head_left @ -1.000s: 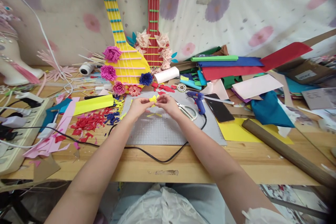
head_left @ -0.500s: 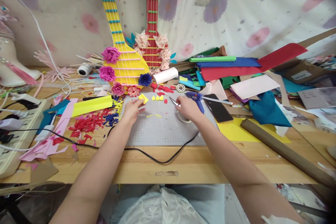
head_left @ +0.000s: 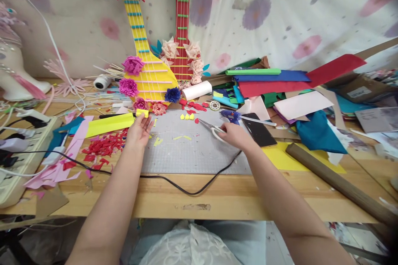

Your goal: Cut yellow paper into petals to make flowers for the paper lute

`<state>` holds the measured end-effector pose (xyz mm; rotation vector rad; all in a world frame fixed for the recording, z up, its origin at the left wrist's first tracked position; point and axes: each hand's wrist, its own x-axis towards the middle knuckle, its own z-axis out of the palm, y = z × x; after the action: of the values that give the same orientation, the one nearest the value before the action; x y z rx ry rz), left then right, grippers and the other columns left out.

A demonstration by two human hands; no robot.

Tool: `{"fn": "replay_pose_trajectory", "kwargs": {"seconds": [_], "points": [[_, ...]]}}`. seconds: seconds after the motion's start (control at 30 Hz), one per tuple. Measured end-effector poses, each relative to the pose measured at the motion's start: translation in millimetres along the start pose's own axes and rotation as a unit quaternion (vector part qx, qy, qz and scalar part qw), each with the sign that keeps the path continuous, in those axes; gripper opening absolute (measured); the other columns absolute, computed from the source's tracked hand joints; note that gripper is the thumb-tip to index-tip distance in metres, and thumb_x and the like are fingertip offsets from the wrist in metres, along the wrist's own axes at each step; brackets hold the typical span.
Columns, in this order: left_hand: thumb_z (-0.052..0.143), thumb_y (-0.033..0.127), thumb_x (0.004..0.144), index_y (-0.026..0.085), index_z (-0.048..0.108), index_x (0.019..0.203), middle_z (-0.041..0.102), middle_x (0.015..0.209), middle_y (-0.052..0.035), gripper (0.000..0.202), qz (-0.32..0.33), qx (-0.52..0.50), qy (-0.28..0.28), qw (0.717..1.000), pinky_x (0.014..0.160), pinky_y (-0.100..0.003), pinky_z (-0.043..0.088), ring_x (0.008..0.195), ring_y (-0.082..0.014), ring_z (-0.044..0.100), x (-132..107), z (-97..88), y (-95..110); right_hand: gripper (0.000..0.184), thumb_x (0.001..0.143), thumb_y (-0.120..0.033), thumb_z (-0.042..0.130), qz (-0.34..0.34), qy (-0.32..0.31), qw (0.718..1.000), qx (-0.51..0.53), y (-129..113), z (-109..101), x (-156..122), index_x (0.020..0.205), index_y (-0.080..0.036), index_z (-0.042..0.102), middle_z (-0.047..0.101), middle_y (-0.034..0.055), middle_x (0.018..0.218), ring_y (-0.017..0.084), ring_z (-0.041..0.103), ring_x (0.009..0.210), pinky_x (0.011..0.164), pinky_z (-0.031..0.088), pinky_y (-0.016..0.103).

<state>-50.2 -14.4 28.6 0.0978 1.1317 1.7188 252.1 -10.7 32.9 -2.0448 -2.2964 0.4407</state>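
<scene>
In the head view, my left hand [head_left: 139, 130] is over the left edge of the grey cutting mat [head_left: 192, 159]. Its fingertips pinch a small folded piece of yellow paper [head_left: 142, 113]. My right hand [head_left: 235, 136] grips scissors [head_left: 214, 129] with white handles, their blades pointing left across the mat. Just beyond the blade tips lies a small red paper piece [head_left: 196, 121]. A short row of yellow cut pieces [head_left: 187, 116] sits to its left. Thin yellow offcuts [head_left: 158, 141] lie on the mat between my hands.
A glue gun [head_left: 230, 116] and a black phone [head_left: 258, 129] lie beyond my right hand. Red scraps [head_left: 104, 144] and a yellow strip [head_left: 109, 125] are at left. Yellow [head_left: 149, 72] and red [head_left: 182, 25] paper instruments stand behind. A black cable [head_left: 183, 191] crosses the front.
My left hand has moved left with the yellow paper, and offcuts now show where it was. My right hand has shifted slightly right and down, bringing more of the scissors into sight.
</scene>
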Motion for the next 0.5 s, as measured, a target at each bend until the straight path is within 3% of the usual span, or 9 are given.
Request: {"fn": "replay_pose_trajectory", "kwargs": {"seconds": [0.1,0.27,0.4,0.5], "points": [[0.053,0.011,0.081,0.016,0.057,0.068,0.062,0.058,0.0029,0.015,-0.014,-0.009,0.011,1.0,0.075,-0.022,0.051,0.059,-0.0065,0.062,-2,1.1,-6,0.026,0.073,-0.038,0.057,-0.017,-0.033,0.981,0.189,4,-12,-2,0.085,-0.016,0.062,0.067,0.0064,0.086,0.017,0.06,0.077,0.064,0.041,0.025],[0.054,0.011,0.081,0.016,0.057,0.068,0.063,0.057,0.0029,0.014,-0.026,-0.006,-0.005,1.0,0.078,-0.022,0.05,0.059,-0.0061,0.062,-7,14.0,-16,0.039,0.066,-0.046,0.063,-0.053,-0.069,0.864,0.496,-34,8,15,0.089,-0.015,0.058,0.063,0.0044,0.085,0.012,0.056,0.072,0.062,0.041,0.024],[0.055,0.011,0.08,0.015,0.06,0.073,0.065,0.061,0.0017,0.01,-0.051,-0.005,-0.034,0.998,0.078,-0.024,0.05,0.06,-0.0068,0.063,-9,23.8,-20,0.045,0.056,-0.045,0.072,-0.025,-0.059,0.819,0.57,-84,41,31,0.086,-0.016,0.055,0.057,-0.0002,0.076,0.01,0.051,0.065,0.06,0.039,0.024],[0.056,0.012,0.08,0.015,0.059,0.073,0.064,0.061,0.0011,0.008,-0.059,-0.015,-0.047,0.997,0.075,-0.024,0.05,0.062,-0.0079,0.063,-9,26.5,-14,0.043,0.06,-0.048,0.07,-0.068,-0.076,0.826,0.555,-108,55,35,0.084,-0.016,0.054,0.054,-0.0013,0.073,0.01,0.049,0.064,0.059,0.037,0.024]]}}
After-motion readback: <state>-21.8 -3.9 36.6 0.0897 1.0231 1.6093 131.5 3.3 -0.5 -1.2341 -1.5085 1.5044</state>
